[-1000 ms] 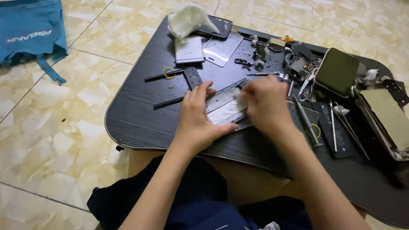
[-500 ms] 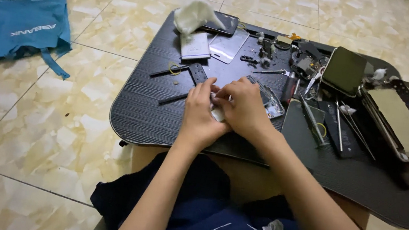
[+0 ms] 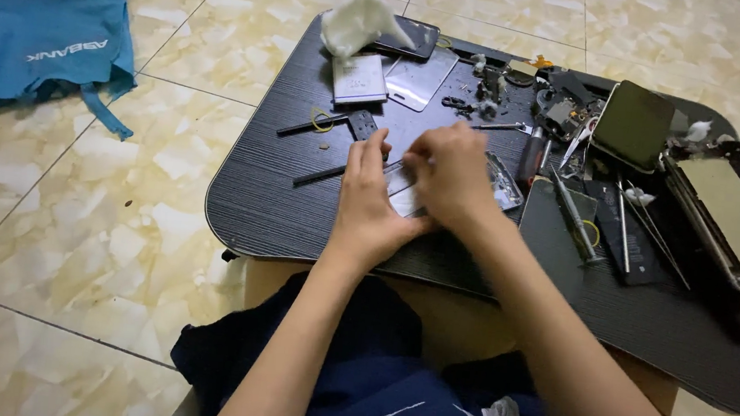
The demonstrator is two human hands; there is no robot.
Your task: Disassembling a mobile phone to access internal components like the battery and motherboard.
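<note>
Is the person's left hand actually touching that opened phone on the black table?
Touching. The head view shows the left hand lying flat on the opened phone, its fingers pressed onto it with no gap.

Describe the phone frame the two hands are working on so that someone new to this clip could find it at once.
Start at the black lap table standing on the tiled floor. Near the middle of its front half, the left hand and right hand press side by side on an opened silvery phone frame. Unlike the other parts scattered around, it is the only piece under the hands.
</note>
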